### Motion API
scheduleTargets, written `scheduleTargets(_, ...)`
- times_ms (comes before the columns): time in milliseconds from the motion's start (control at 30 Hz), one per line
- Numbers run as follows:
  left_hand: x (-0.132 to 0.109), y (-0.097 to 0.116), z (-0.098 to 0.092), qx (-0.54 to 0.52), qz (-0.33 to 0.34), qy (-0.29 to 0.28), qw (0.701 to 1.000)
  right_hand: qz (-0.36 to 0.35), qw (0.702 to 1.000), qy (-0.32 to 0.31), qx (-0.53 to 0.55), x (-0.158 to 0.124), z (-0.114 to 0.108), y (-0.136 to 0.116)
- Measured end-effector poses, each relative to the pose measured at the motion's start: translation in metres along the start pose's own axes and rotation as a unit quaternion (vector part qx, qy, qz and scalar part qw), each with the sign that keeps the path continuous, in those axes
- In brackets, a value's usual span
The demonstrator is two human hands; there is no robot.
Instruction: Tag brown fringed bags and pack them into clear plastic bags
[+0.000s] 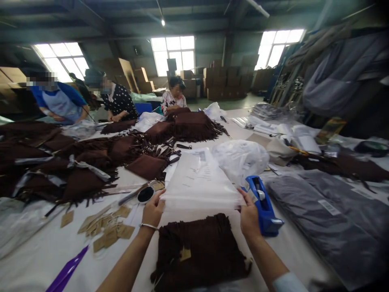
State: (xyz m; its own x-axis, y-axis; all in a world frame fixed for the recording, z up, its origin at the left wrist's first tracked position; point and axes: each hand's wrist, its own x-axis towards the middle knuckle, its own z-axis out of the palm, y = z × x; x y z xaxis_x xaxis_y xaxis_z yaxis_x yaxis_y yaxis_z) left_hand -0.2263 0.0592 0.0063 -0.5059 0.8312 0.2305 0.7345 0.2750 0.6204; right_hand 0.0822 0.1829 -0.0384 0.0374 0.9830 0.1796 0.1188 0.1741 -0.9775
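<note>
A translucent plastic bag [200,178] with printed text stretches between my two hands, above the table. My left hand [153,209] pinches its near left corner, and my right hand [249,213] grips the near right corner. Below the bag, close to me, lies a dark brown fringed bag [202,251] with a small tan tag [185,254] on it. Just right of my right hand stands a blue tape dispenser [266,209]. A round black-topped container [146,195] is near my left hand.
Brown fringed bags [88,162] pile up on the left. Loose tan tags [111,229] and a purple strip [68,269] lie at front left. Grey packaged goods [331,219] cover the right side, and crumpled clear plastic [241,158] sits beyond the dispenser. Several people work across the table.
</note>
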Motion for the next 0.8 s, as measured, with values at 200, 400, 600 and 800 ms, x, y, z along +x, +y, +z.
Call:
scheduleTargets(200,0.004,0.011,0.010,-0.081,0.078,0.020,0.993,0.042,0.998,-0.046,-0.029,-0.001,-0.006,-0.002)
scheduleTargets(400,0.001,-0.008,0.010,-0.332,-0.228,0.060,0.913,0.166,0.967,0.033,0.189,0.001,0.004,-0.007)
scheduleTargets(600,0.012,0.006,0.048,-0.520,-0.333,-0.120,0.778,0.279,0.912,-0.070,0.293,0.009,0.008,0.004)
scheduleTargets(800,0.022,0.031,0.040,-0.529,-0.270,-0.195,0.780,0.231,0.960,-0.157,0.038,-0.002,0.026,-0.011)
